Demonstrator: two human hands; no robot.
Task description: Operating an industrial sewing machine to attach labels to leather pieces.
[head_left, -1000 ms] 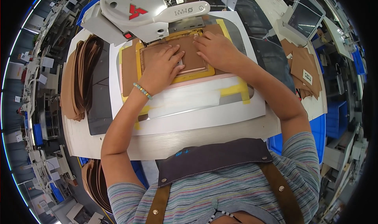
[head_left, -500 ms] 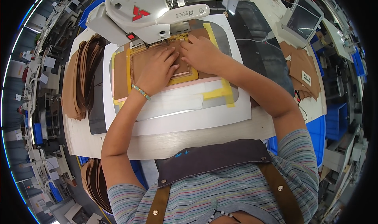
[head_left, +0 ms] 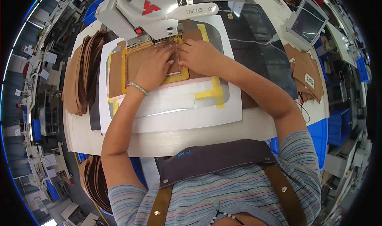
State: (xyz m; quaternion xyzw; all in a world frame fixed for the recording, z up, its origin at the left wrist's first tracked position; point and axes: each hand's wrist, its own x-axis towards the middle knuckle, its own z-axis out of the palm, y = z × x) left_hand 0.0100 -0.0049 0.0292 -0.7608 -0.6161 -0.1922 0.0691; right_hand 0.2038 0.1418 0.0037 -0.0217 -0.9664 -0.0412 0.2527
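A brown fabric piece point(head_left: 135, 63) lies inside a yellow frame point(head_left: 126, 75), under the head of a white sewing machine point(head_left: 147, 7). My left hand point(head_left: 154, 67) rests flat on the fabric, fingers stretched toward the needle area and slightly apart. On the frame's right side lies my right hand point(head_left: 199, 57), its fingers a little bent and lying on the frame and fabric; it holds nothing that I can see. The frame sits on a clear-and-grey template plate point(head_left: 225, 75) edged with yellow tape, over a white sheet point(head_left: 234, 110).
Brown fabric pieces point(head_left: 81, 75) are stacked at the left, with more point(head_left: 95, 182) below the table edge. At the right are a control screen point(head_left: 308, 21), labelled brown pieces point(head_left: 304, 73), a cable and a blue bin point(head_left: 338, 126).
The template plate, yellow frame and white sheet have slid left relative to the machine head. Both hands have moved left with them, still resting on the work.
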